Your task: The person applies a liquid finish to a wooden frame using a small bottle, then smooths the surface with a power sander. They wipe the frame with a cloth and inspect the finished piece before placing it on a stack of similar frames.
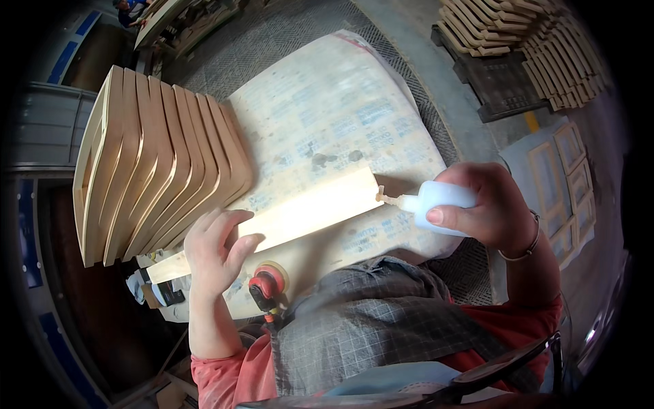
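Observation:
A long, pale wooden board [306, 210] lies at a slant above the worktable, its brightly lit face toward me. My left hand [216, 247] grips it near its left part, thumb on the near side and fingers over the far edge. My right hand [487, 206] is closed round a white squeeze bottle [444, 206], held nearly level. The bottle's brown, crusted nozzle points left and meets the board's right end, where a brownish lump sits. It looks like a glue bottle; what is inside cannot be seen.
Curved wooden frames [160, 163] stand in a row at the table's left. A red and black sander [268, 285] lies by the near edge of the paper-covered table [327, 102]. More frames are stacked on a dark pallet [507, 85] far right. Another person [129, 12] is far left.

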